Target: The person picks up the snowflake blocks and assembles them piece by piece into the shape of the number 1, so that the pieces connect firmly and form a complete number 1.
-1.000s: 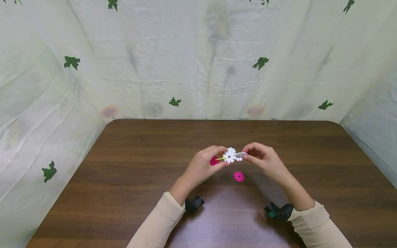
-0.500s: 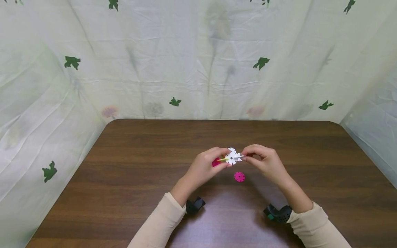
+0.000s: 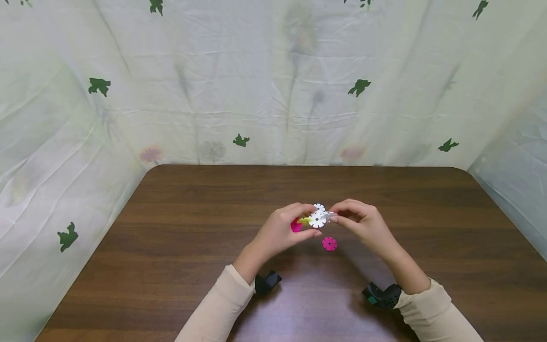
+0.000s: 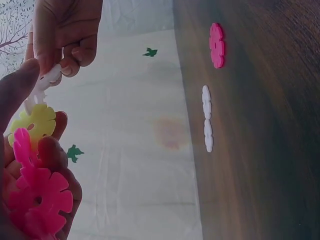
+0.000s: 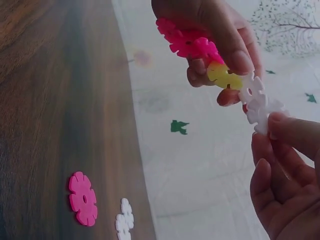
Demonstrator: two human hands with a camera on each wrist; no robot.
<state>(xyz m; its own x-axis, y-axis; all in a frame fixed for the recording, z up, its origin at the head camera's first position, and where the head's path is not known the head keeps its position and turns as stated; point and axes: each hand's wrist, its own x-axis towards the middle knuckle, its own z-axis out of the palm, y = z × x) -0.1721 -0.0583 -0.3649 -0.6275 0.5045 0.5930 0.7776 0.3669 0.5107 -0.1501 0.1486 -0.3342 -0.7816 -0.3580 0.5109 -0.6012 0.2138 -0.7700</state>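
My left hand (image 3: pixel 278 230) holds a chain of interlocking notched plastic discs. In the left wrist view, pink discs (image 4: pixel 39 197) lie against its palm, followed by a yellow disc (image 4: pixel 34 124) and white ones. My right hand (image 3: pixel 363 221) pinches a white disc (image 5: pixel 260 114) at the chain's free end between thumb and fingers. White discs (image 5: pixel 250 90) there meet at an angle; how deep their slots sit together is hidden by the fingertips. Both hands are raised over the table, close together.
A loose pink disc (image 3: pixel 329 243) lies flat on the brown wooden table (image 3: pixel 205 266), nearer the body than the hands. Two white discs (image 4: pixel 207 119) lie end to end on the table, partly covered in the head view. A pale cloth (image 3: pixel 256 85) hangs behind.
The chain has turned, so the yellow disc now shows its broad side instead of its edge. My right hand has shifted slightly left. My left thumb has dropped a little away from the white disc.
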